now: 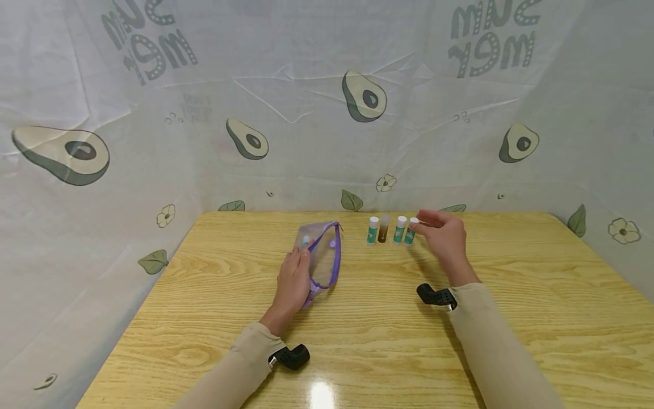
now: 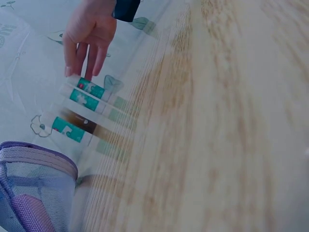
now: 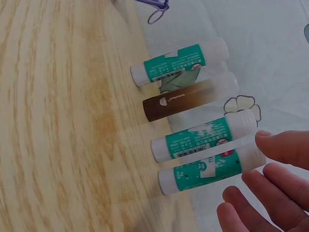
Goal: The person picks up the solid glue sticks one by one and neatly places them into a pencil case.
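My left hand (image 1: 293, 281) holds a mesh zip pouch (image 1: 338, 255) with purple trim by its left side, its mouth gaping to the right. Something teal and white (image 1: 306, 241) shows through the mesh. My right hand (image 1: 444, 236) is at the rightmost glue stick (image 3: 207, 173), thumb and forefinger at its white cap while the other fingers stay spread. This stick stands upright on the table. Close to its left is another teal glue stick (image 3: 198, 140), then a brown stick with a clear cap (image 3: 183, 99), then a third teal glue stick (image 3: 174, 63).
The wood-grain table (image 1: 378, 335) ends at the back against a pale curtain (image 1: 306, 113) printed with avocados and flowers. The sticks stand in a row near that far edge. Black wrist devices (image 1: 436, 295) sit on both sleeves.
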Tool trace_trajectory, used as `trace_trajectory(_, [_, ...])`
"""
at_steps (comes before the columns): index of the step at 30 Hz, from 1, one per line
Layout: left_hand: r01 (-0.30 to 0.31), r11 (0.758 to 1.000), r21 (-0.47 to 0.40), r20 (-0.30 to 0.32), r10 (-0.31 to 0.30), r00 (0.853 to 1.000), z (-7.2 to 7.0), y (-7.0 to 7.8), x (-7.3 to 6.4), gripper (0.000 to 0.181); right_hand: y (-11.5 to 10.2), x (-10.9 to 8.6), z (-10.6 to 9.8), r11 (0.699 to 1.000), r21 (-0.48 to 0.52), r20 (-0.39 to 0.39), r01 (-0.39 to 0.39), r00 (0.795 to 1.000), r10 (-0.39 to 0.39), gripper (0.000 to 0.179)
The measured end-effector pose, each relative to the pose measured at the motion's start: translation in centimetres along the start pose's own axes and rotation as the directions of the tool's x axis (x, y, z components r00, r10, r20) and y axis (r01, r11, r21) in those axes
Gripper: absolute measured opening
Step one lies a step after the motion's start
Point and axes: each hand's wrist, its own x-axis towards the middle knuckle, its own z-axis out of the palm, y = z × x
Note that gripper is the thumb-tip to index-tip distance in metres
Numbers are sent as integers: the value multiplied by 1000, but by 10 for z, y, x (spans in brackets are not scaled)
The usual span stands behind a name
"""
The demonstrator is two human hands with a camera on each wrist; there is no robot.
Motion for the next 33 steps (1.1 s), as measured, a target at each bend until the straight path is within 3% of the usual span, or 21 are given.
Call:
trace_trajectory(11, [9,1000,-7,5,-9,1000,2,0,-1,48,11,-4,3,997,0,-7,-82,997,82,46])
trace_trajectory(33, [-16,1000,20,-8,17,1000,0,3,1,49,23,1,12,997,12,33,-81,996,80,46])
